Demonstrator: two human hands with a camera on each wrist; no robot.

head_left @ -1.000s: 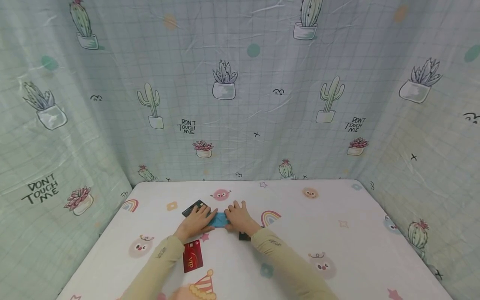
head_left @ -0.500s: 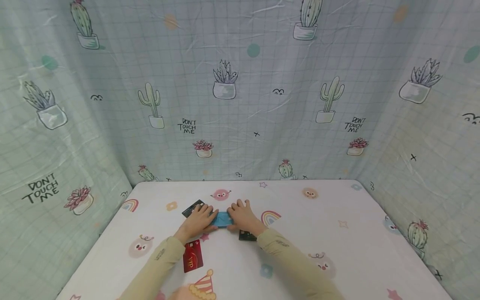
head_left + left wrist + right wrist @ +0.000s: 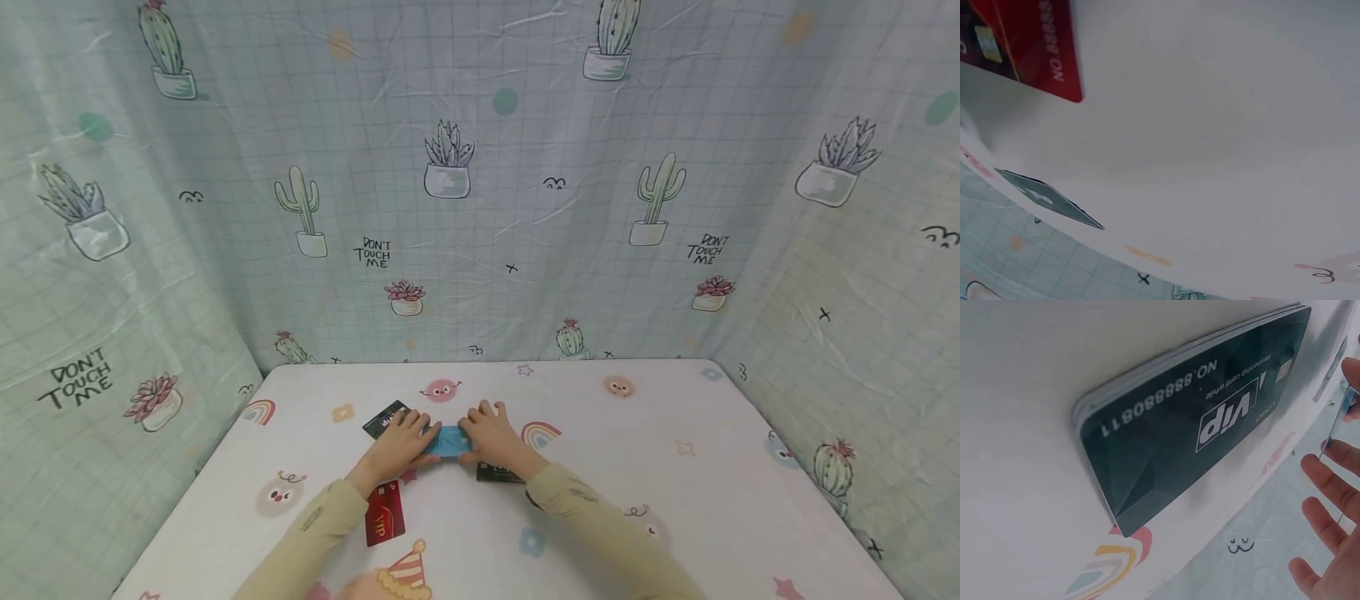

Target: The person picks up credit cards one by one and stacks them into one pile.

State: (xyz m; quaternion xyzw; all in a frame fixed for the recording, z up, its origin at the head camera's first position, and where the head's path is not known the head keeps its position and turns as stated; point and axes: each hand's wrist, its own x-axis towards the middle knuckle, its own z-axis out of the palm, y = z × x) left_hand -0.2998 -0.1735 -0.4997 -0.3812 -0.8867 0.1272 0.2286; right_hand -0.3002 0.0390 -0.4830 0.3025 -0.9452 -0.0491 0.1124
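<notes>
A blue card [image 3: 449,442] is held between my two hands near the middle of the table. My left hand [image 3: 399,442] pinches its left end, thumb at the near edge and forefinger at the far one. At the right end my right hand [image 3: 492,437] grips it; the right wrist view shows the thumb and forefinger at the card's thin edge [image 3: 1337,423], the other fingers spread. Below the right wrist lies a stack of dark green VIP cards [image 3: 1200,415]. A red VIP card [image 3: 385,514] lies close to the left wrist. The left wrist view does not show the left hand.
Another dark card [image 3: 385,418] lies beyond the left hand, partly covered by it. The white table [image 3: 637,475] has printed cartoon figures. A cactus-patterned curtain [image 3: 510,225] stands around its back and sides.
Both hands and the blue card have shifted slightly to the right. More of the dark card stack now shows beneath the right wrist. The red card and the far dark card stay put.
</notes>
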